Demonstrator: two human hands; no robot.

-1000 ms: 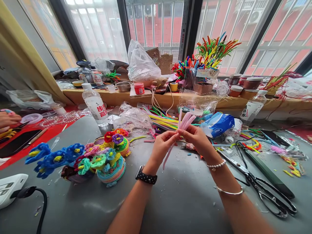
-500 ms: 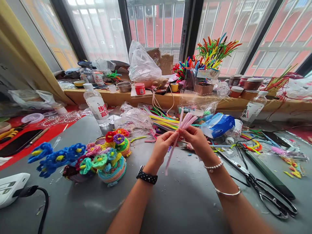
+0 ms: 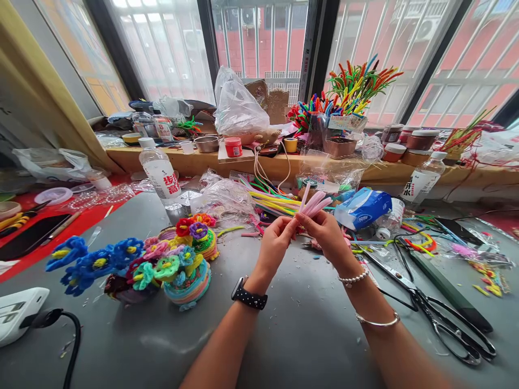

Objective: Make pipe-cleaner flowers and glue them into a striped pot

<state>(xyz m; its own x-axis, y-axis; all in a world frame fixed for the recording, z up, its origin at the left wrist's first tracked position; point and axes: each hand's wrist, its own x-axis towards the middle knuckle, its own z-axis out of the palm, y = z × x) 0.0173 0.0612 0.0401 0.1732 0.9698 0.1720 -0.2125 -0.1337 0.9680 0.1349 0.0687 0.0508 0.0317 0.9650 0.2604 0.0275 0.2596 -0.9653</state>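
Observation:
Both hands meet above the grey table (image 3: 300, 329) and pinch a small bundle of pale pink pipe cleaners (image 3: 314, 204). My left hand (image 3: 275, 243), with a black watch at the wrist, closes on the bundle from the left. My right hand (image 3: 326, 235), with a bead bracelet and a bangle, grips it from the right. The pink ends fan out up and to the right past my fingers. Behind them lies a heap of yellow and green pipe cleaners (image 3: 271, 202).
Pipe-cleaner flower baskets (image 3: 178, 259) and blue flowers (image 3: 81, 259) stand at left. Large black scissors (image 3: 441, 319) lie at right, near a blue tissue pack (image 3: 360, 208). Water bottles (image 3: 160, 173), jars and cups of pipe cleaners (image 3: 348, 86) line the window ledge. A charger with cable (image 3: 20, 313) sits front left.
The pink strand that hung down below my hands is no longer showing there. The bundle's free ends tilted further right. Another person's hand at far left went out of view.

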